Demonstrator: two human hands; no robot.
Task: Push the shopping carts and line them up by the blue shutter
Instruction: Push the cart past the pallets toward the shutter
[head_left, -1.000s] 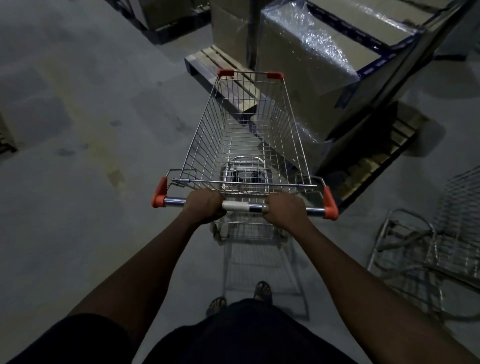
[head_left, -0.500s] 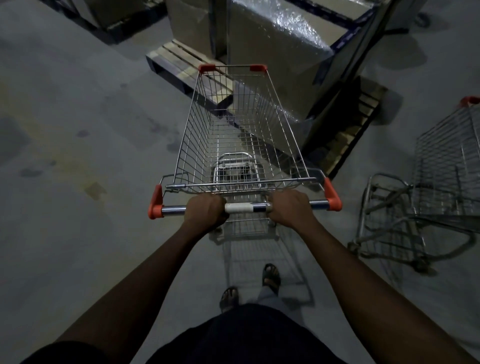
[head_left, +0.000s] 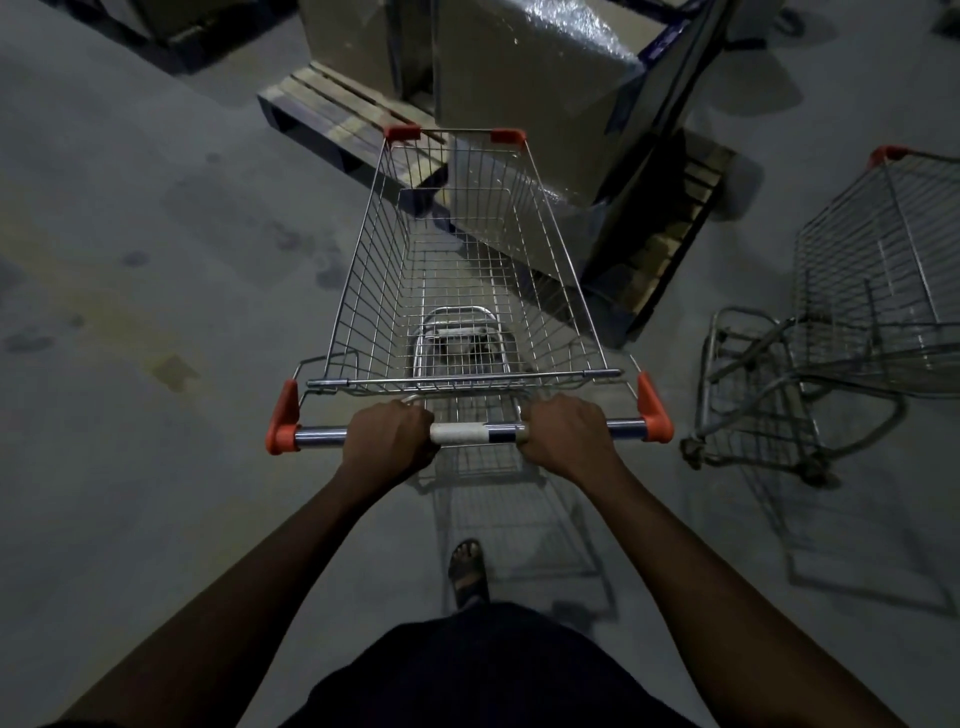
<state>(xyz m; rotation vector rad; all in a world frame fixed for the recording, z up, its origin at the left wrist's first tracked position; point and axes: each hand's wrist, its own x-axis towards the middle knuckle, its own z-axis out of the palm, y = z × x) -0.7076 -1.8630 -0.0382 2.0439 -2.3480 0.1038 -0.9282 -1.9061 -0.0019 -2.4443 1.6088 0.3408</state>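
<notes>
1. At the lower centre of the frame, one sandalled foot (head_left: 467, 566) stood forward on the concrete floor (head_left: 130, 374), mid-stride behind the cart.
2. Your left hand (head_left: 389, 436) and right hand (head_left: 563, 436) were both closed round the handle bar (head_left: 467, 432), one on either side of its white sleeve. That was the same grip as a second earlier.
3. The shopping cart (head_left: 467, 249) ran up the middle of the frame. Its wire basket carried no goods, and only its lower frame and the floor showed through the mesh.
4. What had changed was the surroundings. The second cart (head_left: 872, 291) had climbed from the lower right corner to the middle right edge, and its red corner had come into sight. The pallet had slid leftward in the frame. I judged that you had been swinging the cart round rather than parking it.
5. That second cart stood apart from yours at the right, and nothing was visible in its basket.
6. Farthest off, at the upper centre, the wooden pallet (head_left: 332, 104) and the wrapped boxes (head_left: 530, 88) sat just past your cart's nose, so a straight push looked blocked.
7. No blue shutter was in view, so the lining-up was not yet done.
</notes>
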